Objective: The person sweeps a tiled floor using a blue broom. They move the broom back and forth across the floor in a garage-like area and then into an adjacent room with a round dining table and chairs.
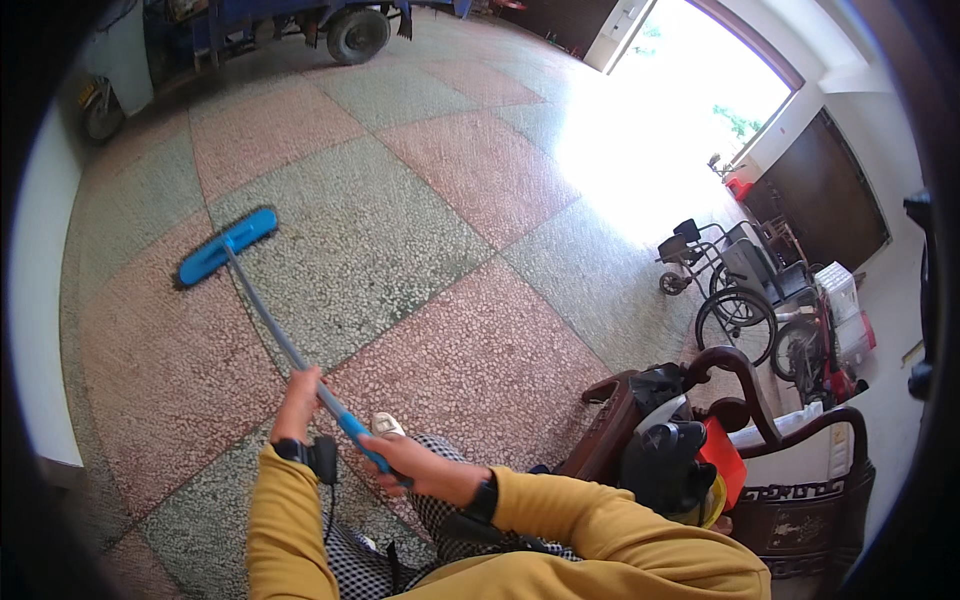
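Observation:
A flat mop (228, 246) with a blue head and a long grey pole lies head-down on the speckled floor, ahead and to the left. My left hand (298, 398) is closed around the grey part of the pole. Nearer to my body, my right hand (405, 462) grips the blue handle at the pole's upper end. The pole slants from the handle near my waist out to the mop head. Dark fringe shows along the head's edge, and its underside is hidden against the floor.
At right stand a carved wooden bench (800, 500) with a black helmet (665, 455) and bags, a folding wheelchair (735, 285), and a red motorbike (815, 350). A blue cart (358, 36) is at the far left. A white wall (50, 260) borders the left; a bright doorway (690, 70) opens at far right.

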### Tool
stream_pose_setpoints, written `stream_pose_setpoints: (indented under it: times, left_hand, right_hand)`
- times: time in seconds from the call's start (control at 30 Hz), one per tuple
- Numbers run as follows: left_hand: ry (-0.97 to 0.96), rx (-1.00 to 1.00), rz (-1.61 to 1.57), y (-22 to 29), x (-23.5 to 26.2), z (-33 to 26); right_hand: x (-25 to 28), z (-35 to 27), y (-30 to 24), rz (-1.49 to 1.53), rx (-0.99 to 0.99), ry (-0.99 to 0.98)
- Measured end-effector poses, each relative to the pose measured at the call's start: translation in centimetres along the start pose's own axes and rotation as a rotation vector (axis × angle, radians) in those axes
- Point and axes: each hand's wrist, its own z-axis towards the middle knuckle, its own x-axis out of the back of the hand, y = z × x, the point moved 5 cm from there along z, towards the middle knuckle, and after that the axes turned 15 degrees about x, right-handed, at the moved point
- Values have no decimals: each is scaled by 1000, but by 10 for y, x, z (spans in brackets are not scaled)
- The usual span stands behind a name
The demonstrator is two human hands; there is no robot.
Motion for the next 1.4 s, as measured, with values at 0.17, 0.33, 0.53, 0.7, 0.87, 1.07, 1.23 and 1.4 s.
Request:
stream_pose_setpoints:
  times: [0.17,0.33,0.53,0.7,0.87,1.07,1.23,1.4]
  left_hand:
    - [-48,-62,78,-63,-44,-93]
    - [-223,-69,85,-106,-101,-178]
    - [-367,-30,108,-139,-163,-237]
    - [-272,-98,60,-140,-161,-237]
    - [-215,-92,-67,-108,-115,-205]
    - [-116,-158,-32,-47,-53,-113]
    - [-138,-102,-146,19,16,-39]
    - [-74,-20,-134,52,63,-50]
  right_hand:
    - [19,-106,19,-128,-113,63]
    - [50,-199,15,-209,-195,31]
    - [83,-285,-17,-212,-218,-9]
    - [78,-285,-9,-140,-249,-11]
    - [43,-227,-2,-39,-218,-12]
    - [5,-127,-29,-88,-157,-45]
    - [-28,6,-33,-174,-45,-104]
    - [-68,116,-35,-184,35,-142]
